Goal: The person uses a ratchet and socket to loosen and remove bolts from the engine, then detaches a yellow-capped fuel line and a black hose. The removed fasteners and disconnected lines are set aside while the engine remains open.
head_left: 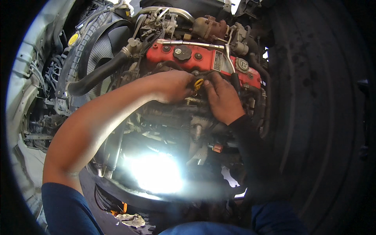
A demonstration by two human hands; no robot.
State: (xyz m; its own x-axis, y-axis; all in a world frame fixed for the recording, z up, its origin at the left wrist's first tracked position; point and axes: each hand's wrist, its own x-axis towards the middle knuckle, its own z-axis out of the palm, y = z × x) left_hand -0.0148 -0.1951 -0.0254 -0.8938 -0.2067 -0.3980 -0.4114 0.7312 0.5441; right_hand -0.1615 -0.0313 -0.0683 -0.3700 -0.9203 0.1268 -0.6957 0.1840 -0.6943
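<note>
My left hand [178, 87] reaches across to the near side of the red valve cover [203, 58], its fingers curled and partly hidden behind its own knuckles. Just to its right is my right hand [225, 100], thumb extended and fingers bent toward the same spot. Between the two hands shows a yellow dipstick ring [199, 84]. Whatever the fingertips grip is too small or covered to make out. A ratchet [229, 58] with a dark handle and a long chrome extension [192, 43] lies across the cover, beyond my hands.
A black filler cap [182, 53] sits on the valve cover. On the left, a thick black hose [98, 78] runs beside the radiator fan shroud. A rusty brown housing [210, 28] stands at the back. Bright light [156, 172] glares below; a dark panel [313, 98] fills the right.
</note>
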